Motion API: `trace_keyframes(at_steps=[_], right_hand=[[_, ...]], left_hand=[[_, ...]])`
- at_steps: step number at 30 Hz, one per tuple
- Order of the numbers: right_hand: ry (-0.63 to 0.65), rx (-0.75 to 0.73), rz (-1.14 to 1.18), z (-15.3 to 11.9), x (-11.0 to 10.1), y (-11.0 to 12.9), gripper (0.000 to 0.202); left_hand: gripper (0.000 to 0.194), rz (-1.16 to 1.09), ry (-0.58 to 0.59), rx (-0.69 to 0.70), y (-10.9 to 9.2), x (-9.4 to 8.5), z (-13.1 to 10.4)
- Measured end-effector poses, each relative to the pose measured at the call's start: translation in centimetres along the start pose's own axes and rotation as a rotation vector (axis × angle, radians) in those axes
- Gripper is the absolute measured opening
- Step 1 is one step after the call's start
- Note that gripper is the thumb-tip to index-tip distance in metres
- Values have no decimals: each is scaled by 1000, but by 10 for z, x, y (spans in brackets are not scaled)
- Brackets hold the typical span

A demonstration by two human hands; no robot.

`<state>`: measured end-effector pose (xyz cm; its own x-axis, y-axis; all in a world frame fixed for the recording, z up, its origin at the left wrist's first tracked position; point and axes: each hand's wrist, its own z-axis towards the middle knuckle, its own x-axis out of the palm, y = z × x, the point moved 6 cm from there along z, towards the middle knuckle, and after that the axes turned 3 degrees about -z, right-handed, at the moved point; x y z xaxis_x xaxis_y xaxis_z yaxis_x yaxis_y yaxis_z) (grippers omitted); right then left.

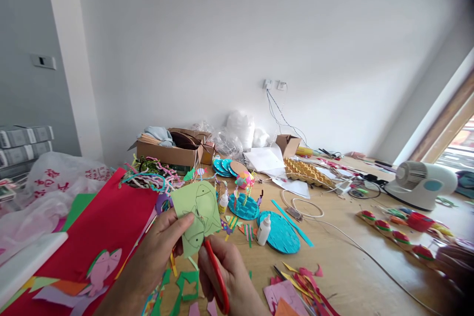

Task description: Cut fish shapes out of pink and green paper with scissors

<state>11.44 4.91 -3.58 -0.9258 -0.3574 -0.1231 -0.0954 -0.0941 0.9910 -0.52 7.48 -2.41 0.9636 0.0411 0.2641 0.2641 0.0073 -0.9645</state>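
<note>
Above the table, my left hand (168,229) pinches a light green paper (202,197) between thumb and fingers. Fish outlines are drawn on this paper in dark lines. My right hand (222,271) is closed round the red handles of a pair of scissors (219,276) at the paper's lower edge. The scissor blades are mostly hidden by the paper and fingers. Green paper scraps (185,286) lie beneath my hands. To the left, a pink paper cutout (101,271) rests on red sheets (107,212).
Two glue bottles stand near blue discs (279,232). Colourful scraps (311,286) lie at front right. Farther back are a cardboard box (166,152), an egg tray (309,173) and a white fan (422,185). A pale cable (355,242) crosses the table's right side.
</note>
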Motion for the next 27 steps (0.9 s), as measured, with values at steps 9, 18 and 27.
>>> trace_keyframes(at_steps=[9,18,27], right_hand=[[0,-19,-20,-1,0,6,60],[-6,-48,-30,-1,-3,9,42],[4,-2,-6,-2,-2,9,59]], left_hand=[[36,-8,-16,29,4,-3,1],[35,-16,-41,10,2,-4,0],[36,2,-76,34,-10,5,-11]])
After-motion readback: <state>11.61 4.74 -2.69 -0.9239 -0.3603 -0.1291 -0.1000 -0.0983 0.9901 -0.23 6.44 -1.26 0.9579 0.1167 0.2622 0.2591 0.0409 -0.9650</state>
